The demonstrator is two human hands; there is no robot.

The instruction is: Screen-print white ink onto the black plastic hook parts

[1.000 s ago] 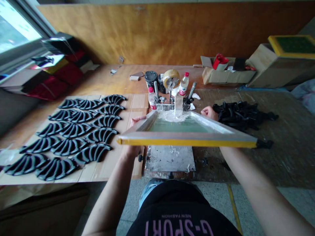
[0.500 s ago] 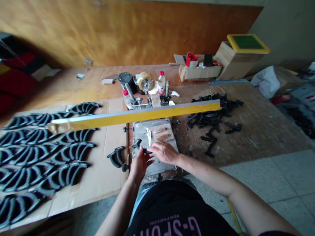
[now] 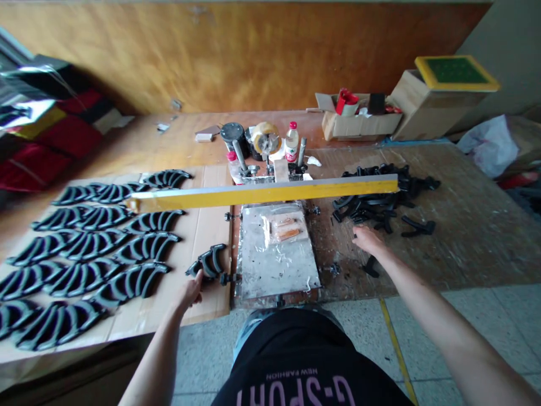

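Note:
My left hand [image 3: 193, 290] is at the near end of a short row of black curved pieces [image 3: 212, 260] on the cardboard. Its fingers are closed at the lower left piece, with the index fingertip on it. Over the board on the right is my right hand [image 3: 368, 241], its fingers pinched together just in front of a heap of black forked pieces [image 3: 380, 194]. A little dark material shows at its fingertips, though the hand hides most of what is there. One loose black piece [image 3: 371, 267] lies just under the right wrist. Between the hands sits a flat metal plate [image 3: 279, 276].
A long yellow bar [image 3: 262, 195] spans above the plate. Fanned rows of black pieces [image 3: 131, 285] cover the cardboard [image 3: 207, 197] at left. Knobs [image 3: 228, 278] jut from the plate's sides. Behind stand a bottle [image 3: 291, 144], a dark tub [image 3: 232, 135] and open carton [image 3: 359, 127].
Both hands have left the plate: the left went out to the row on the cardboard with a black piece, the right to the loose pieces. The row on the cardboard is longer. The view has shifted.

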